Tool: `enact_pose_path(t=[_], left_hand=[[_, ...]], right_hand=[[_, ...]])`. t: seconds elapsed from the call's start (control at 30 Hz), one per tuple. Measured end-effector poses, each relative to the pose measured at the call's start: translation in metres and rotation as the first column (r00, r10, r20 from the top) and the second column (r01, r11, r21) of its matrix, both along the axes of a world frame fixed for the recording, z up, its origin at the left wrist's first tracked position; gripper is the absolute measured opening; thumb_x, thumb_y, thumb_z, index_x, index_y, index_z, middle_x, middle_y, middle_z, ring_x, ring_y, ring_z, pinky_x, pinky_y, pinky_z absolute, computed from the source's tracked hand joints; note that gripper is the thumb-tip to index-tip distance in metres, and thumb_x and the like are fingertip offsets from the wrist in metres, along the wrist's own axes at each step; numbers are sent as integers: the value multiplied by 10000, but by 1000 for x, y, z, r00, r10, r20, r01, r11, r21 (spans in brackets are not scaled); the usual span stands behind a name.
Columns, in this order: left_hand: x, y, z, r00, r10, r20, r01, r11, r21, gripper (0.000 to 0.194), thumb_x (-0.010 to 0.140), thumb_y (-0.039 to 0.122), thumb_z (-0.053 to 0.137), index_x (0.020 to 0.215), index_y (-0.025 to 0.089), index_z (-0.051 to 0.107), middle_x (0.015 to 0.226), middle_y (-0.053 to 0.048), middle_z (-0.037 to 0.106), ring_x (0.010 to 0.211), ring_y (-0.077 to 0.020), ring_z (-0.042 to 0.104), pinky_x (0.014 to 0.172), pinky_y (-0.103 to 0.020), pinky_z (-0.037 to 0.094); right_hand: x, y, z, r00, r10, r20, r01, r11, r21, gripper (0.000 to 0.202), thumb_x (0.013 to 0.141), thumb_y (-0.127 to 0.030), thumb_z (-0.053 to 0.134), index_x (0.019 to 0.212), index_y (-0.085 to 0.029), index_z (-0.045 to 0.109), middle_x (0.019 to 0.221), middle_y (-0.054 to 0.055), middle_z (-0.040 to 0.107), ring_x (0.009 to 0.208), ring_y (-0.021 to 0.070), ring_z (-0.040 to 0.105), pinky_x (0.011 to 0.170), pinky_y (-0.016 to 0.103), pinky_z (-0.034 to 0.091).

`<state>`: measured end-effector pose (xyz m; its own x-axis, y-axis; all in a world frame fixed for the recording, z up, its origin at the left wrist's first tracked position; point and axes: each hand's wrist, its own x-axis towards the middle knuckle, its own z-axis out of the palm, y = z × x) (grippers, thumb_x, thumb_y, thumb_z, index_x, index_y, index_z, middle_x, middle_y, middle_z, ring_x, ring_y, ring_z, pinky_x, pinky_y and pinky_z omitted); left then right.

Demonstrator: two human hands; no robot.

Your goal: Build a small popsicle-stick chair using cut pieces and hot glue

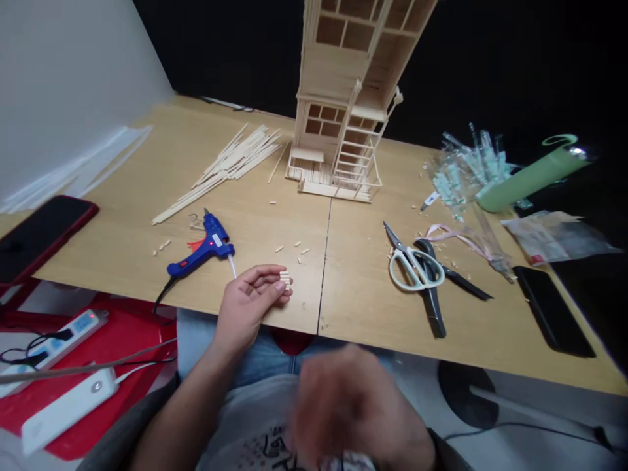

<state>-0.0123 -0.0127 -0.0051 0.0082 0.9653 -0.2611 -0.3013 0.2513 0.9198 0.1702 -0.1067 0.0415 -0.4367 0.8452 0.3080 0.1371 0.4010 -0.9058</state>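
1. Head view, left hand [243,304]: short pale wooden pieces [285,277] are clamped between thumb and fingers, lined up side by side, near the front edge of the table [122,242].
2. Right hand [343,399]: blurred, held up in front of the shirt; whether the fingers are apart or together, or anything is gripped, cannot be told.
3. Handling: pieces are judged very light, stiff, dry, not slippery, but easily dropped because tiny. Best taken with fingertips along the long sides.
4. Loose pieces [279,248] of similar look are scattered on the tabletop just beyond the left hand; judged easily rolled or flicked away.
5. Glue gun [209,243]: smooth blue plastic, red trigger, whitish stick at the rear. Best taken by the handle; nozzle to be avoided, judged possibly hot since a red light is lit.
6. Thin sticks [235,160]: long, straight, matte wood, heaped loosely; judged light and easily snapped.
7. Model house [324,72]: built of wooden strips and panels, with window grids, ladder and railings. Judged light, fragile at the railings; best held at the base.
8. Scissors [405,251]: metal blades, white looped handles, laid against a black-handled tool [434,314]; both judged stiff and heavier than the wood.
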Motion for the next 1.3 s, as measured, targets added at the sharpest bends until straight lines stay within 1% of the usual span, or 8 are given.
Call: enact_pose_path(t=[0.07, 0.13, 0.2, 0.4, 0.57, 0.8, 1.1, 1.3], left_hand=[[1, -5, -1, 1000, 16, -10, -16, 999, 33, 350, 734, 298, 872, 1031, 161, 748, 880, -56, 763, 734, -131, 723, 695, -226, 611], [4, -9, 0, 999, 36, -34, -33, 996, 82, 343, 740, 289, 868, 1044, 173, 757, 902, -55, 768, 779, -139, 733, 729, -230, 615], [7, -12, 2, 995, 45, -89, -31, 988, 148, 321, 741, 269, 864, 1035, 177, 771, 929, -62, 774, 830, -150, 741, 769, -235, 618], [13, -19, 13, 954, 72, -292, 29, 944, 328, 247, 791, 207, 804, 1035, 187, 778, 991, -62, 781, 875, -151, 743, 792, -222, 616], [16, -25, 10, 880, 138, -454, 65, 913, 403, 271, 809, 171, 783, 1078, 200, 763, 1018, -59, 771, 912, -156, 734, 859, -250, 606], [21, -25, 8, 962, 129, -241, -31, 928, 371, 285, 776, 167, 820, 1047, 185, 735, 890, -29, 770, 826, -137, 754, 763, -203, 620], [22, -31, 8, 876, 304, -375, -55, 835, 547, 279, 781, 78, 793, 1019, 206, 723, 900, 8, 752, 808, -92, 731, 779, -173, 595], [18, -30, 2, 849, 334, -409, 8, 767, 642, 366, 783, 35, 775, 1093, 221, 722, 930, -1, 748, 823, -111, 717, 805, -226, 583]], right_hand=[[-7, 31, -13, 984, -173, -36, 166, 975, -147, 148, 964, -174, 657, 988, -282, 755, 891, -21, 777, 798, 117, 720, 735, 217, 575], [-13, 52, -24, 905, -410, -112, 378, 897, -229, 112, 932, -169, 682, 960, -251, 754, 889, -11, 771, 795, 119, 712, 721, 217, 564], [-16, 63, -29, 853, -491, -176, 441, 859, -260, 119, 907, -198, 715, 1014, -240, 747, 908, 3, 755, 802, 127, 698, 721, 231, 557], [-19, 74, -29, 843, -473, -256, 387, 864, -322, 145, 857, -227, 771, 1000, -228, 748, 861, 8, 736, 754, 130, 677, 680, 245, 553], [-17, 74, -34, 844, -468, -262, 373, 863, -339, 97, 842, -217, 781, 938, -227, 778, 888, 22, 772, 786, 142, 709, 708, 263, 576], [-20, 70, -43, 761, -514, -396, 280, 811, -513, 87, 812, -264, 817, 880, -231, 776, 773, -6, 764, 605, 113, 675, 586, 233, 572], [-24, 66, -40, 750, -490, -444, 243, 829, -504, 54, 833, -242, 791, 867, -227, 752, 757, -18, 732, 602, 96, 651, 593, 214, 554], [-20, 65, -37, 803, -472, -364, 345, 866, -362, 182, 820, -195, 801, 984, -265, 767, 819, -16, 709, 707, 115, 628, 628, 229, 500]])
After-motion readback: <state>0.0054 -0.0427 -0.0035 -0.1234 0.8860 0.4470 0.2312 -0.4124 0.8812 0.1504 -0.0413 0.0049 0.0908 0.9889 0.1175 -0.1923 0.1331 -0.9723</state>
